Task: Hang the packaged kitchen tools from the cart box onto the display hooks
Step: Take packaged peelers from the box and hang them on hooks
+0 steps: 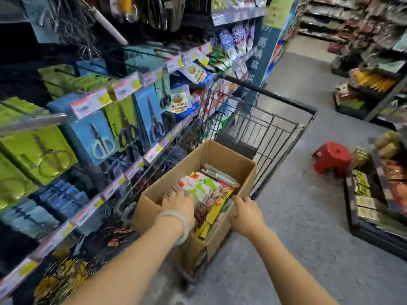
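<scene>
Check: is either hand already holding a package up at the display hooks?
No: the left hand is down among the packages in the cardboard box, and the right hand grips its rim.

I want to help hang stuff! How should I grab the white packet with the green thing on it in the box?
Pinch the top edge of the white-and-green packet, coming straight down from above. It stands packed among other packets in the cardboard box, so probably only its top is free. The left hand is already beside it.
</scene>
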A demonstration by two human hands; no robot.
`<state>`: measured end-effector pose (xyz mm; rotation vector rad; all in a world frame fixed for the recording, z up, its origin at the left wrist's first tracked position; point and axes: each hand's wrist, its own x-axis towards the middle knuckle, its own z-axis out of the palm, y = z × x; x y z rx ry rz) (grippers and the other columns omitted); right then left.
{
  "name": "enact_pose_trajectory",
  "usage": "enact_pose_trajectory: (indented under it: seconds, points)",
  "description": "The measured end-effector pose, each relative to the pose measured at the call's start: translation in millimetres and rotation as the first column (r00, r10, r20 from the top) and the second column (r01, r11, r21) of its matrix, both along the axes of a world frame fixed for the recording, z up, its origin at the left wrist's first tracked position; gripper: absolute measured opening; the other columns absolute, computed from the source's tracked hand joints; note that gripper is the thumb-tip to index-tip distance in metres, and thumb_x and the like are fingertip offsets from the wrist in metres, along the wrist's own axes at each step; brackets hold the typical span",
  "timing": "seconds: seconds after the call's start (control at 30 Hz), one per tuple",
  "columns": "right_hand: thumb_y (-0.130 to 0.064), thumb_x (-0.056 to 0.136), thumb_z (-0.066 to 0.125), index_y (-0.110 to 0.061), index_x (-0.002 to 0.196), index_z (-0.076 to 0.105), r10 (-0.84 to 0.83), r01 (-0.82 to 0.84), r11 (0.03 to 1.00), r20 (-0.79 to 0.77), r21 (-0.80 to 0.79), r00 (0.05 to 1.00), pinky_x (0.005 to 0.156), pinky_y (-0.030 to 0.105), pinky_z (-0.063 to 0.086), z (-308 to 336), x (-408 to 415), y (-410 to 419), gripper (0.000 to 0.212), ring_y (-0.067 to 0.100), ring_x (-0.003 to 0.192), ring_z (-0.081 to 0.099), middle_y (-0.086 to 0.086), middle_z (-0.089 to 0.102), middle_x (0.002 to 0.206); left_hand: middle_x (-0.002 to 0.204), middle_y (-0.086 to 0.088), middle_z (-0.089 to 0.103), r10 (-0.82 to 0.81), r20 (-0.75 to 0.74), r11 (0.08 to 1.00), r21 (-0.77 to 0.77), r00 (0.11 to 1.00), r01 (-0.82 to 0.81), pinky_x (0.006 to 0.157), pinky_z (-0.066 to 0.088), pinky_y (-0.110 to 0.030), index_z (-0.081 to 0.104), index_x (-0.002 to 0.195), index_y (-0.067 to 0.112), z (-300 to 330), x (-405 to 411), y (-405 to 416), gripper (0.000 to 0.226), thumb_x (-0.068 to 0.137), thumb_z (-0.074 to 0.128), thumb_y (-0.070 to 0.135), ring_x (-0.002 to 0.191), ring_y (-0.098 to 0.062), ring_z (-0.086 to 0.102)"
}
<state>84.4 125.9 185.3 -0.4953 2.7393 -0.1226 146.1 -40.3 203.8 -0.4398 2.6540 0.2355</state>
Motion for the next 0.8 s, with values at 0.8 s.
enact_pose_trajectory:
  seconds: [0.8]
  points:
    - [-0.036,0.09,0.055,-0.017,0.14,0.035,0.215,-0.265,0.962,0.428,0.06,0.878,0.106,0.04,0.033,-123.4,-256.3,-72.6,0.058,0.034,0.13,0.037,0.014,0.039,0.141,0.147,-0.007,0.027,0.29,0.336,0.925,0.141,0.896,-0.352,0.105,0.035,-0.037,0.016,0.149,0.02,-102.9,-179.5,-35.1,0.069,0.093,0.051,0.039,0.135,-0.028,0.029]
